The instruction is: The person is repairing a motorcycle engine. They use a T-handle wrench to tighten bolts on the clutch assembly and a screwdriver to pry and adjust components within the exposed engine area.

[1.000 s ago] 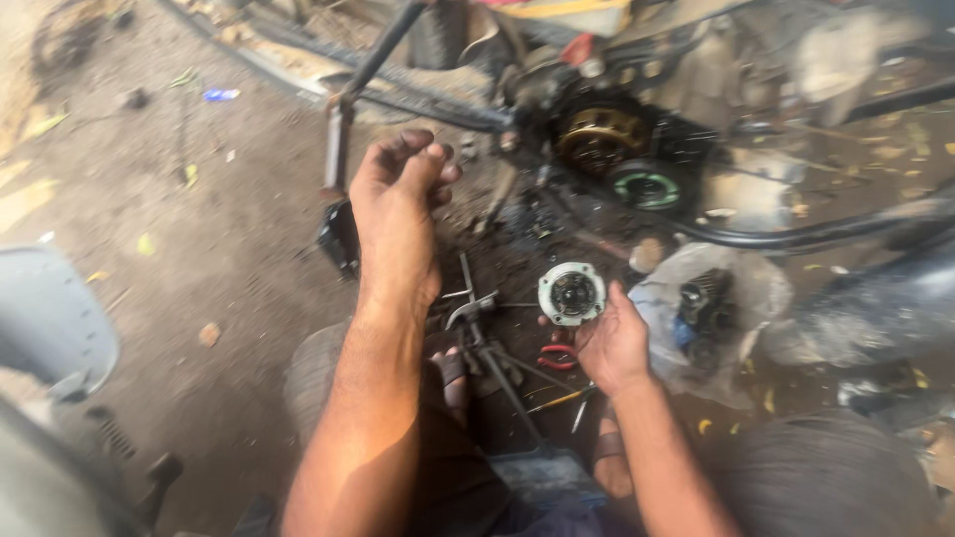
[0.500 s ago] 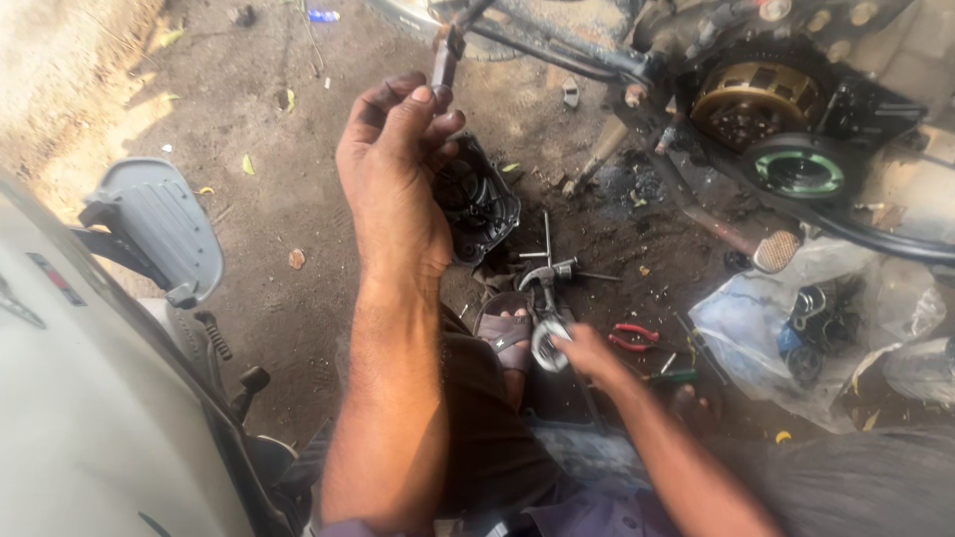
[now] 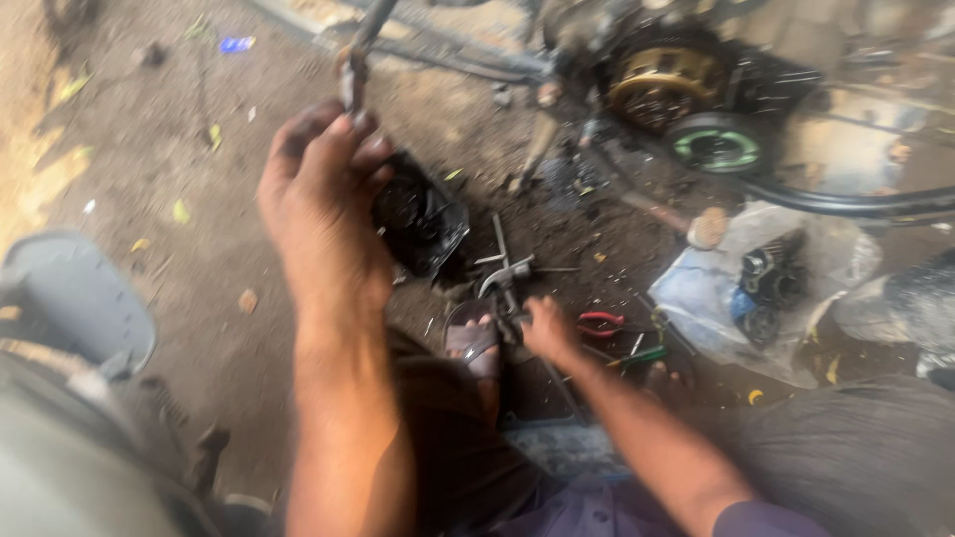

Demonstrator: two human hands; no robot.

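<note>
— Left hand [image 3: 323,214] was raised with its fingers curled round a dark, greasy engine part [image 3: 423,219], gripping it from above; the part hung just under and to the right of the palm, lifted off the dirt floor [image 3: 149,149].

— And the right hand [image 3: 547,333]?

— Lower and nearer the body, down among the tools. It lay against a metal wrench-like tool [image 3: 507,273] beside a sandalled foot [image 3: 473,343]. Blur kept me from telling whether its fingers had closed on anything.

— What lay around it?

— Red-handled pliers [image 3: 600,320] just to its right, a green-handled tool [image 3: 642,355] a little past those, and farther right a clear plastic bag [image 3: 696,288] with dark parts inside. Well beyond both hands stood the opened engine, its brass-coloured clutch [image 3: 662,85] exposed and a ring with a green rim [image 3: 718,147] beside it.

— Which step would you call it?

— By my reading, the part was held steady while a tool was being picked for it. Any following move would call for a firm grip on that slippery casing and a sure choice among the crowded tools.
</note>
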